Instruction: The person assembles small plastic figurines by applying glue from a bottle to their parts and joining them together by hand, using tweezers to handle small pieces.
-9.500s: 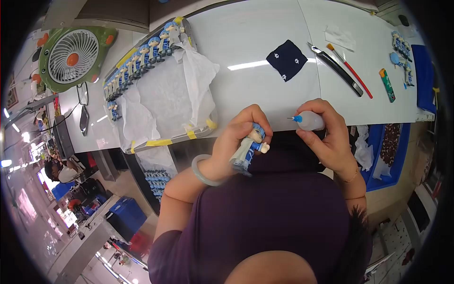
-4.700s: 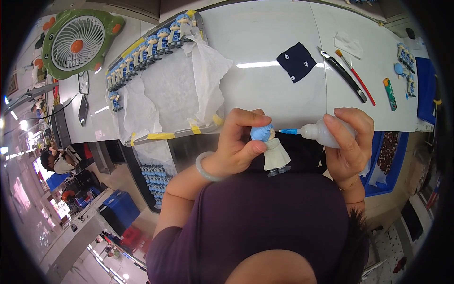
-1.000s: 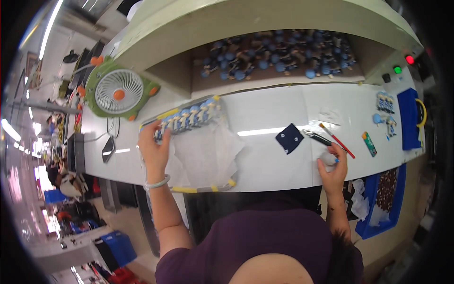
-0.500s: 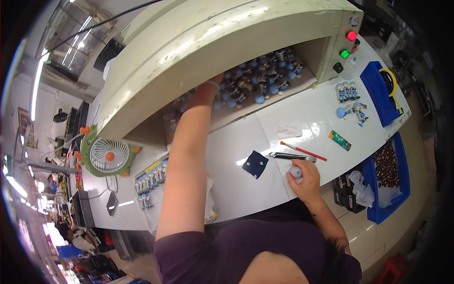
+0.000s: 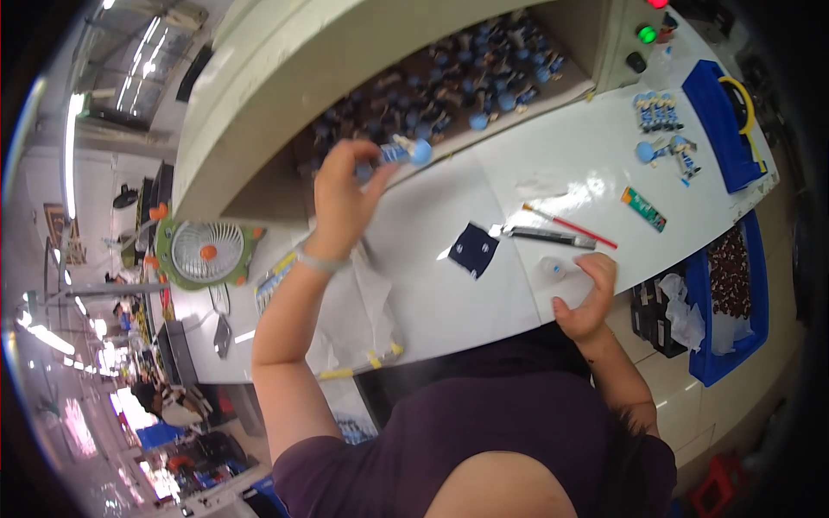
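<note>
In front of the cabinet's opening, my left hand point(image 5: 342, 198) pinches a small blue-capped figurine point(image 5: 418, 153) between thumb and fingers. Its blue round head points right. A clear bracelet circles that wrist. My right hand point(image 5: 591, 299) rests over the white table point(image 5: 414, 293) with thumb and fingers apart, holding nothing. Just beside its fingertips stands a small whitish, translucent bottle point(image 5: 553, 268). Many similar figurines point(image 5: 484, 69) lie heaped inside the cream-coloured cabinet point(image 5: 285, 112). A dark blue cloth point(image 5: 474, 250) with small white marks lies between my hands.
Near the right hand lie a black pen-like tool point(image 5: 548, 236), a red-handled brush point(image 5: 587, 231) and a green tube-like item point(image 5: 644, 209). More figurines point(image 5: 658, 113) lie by a blue tray point(image 5: 721, 125) at right. A green fan point(image 5: 207, 253) stands left; a blue bin point(image 5: 730, 345) sits beyond the table's right edge.
My left hand has come out of the cabinet, back toward me, with a figurine in it. My right hand has let go of the small bottle and spread its fingers.
</note>
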`<state>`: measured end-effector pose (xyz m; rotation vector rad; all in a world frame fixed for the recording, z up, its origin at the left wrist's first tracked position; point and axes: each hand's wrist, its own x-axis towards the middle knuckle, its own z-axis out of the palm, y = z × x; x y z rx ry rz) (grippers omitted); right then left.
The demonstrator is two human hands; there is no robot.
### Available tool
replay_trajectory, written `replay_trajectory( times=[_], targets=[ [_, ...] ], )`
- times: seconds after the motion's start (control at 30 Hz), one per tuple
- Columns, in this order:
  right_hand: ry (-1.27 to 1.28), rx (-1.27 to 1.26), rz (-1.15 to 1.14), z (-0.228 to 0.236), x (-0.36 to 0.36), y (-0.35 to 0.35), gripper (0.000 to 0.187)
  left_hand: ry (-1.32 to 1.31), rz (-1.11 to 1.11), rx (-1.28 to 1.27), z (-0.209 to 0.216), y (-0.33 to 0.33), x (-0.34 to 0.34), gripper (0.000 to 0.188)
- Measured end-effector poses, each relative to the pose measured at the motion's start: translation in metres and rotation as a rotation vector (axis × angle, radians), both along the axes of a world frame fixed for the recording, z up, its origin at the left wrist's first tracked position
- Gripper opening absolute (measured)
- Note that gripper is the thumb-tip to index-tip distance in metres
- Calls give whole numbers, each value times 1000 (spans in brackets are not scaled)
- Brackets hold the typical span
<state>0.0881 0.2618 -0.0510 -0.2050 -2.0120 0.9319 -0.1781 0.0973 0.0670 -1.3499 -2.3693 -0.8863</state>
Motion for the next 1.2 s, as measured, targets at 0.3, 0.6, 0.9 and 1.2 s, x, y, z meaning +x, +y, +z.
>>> replay_trajectory(
  times=[0.3, 0.6, 0.9, 1.2],
  targets=[
    [-238, -731, 815, 41, -26, -75, 49, 44, -302, 61, -25, -83, 149, 51],
    [-362, -1258, 1157, 43, -30, -82, 47, -343, -183, 396, -53, -112, 177, 53],
    [-452, -1661, 1272, 47, -32, -84, 73, -631, -197, 88, -38, -100, 176, 72],
    [-406, -1400, 1183, 36, -34, -89, 50, -656, -316, 181, -54, -95, 167, 75]
  ],
)
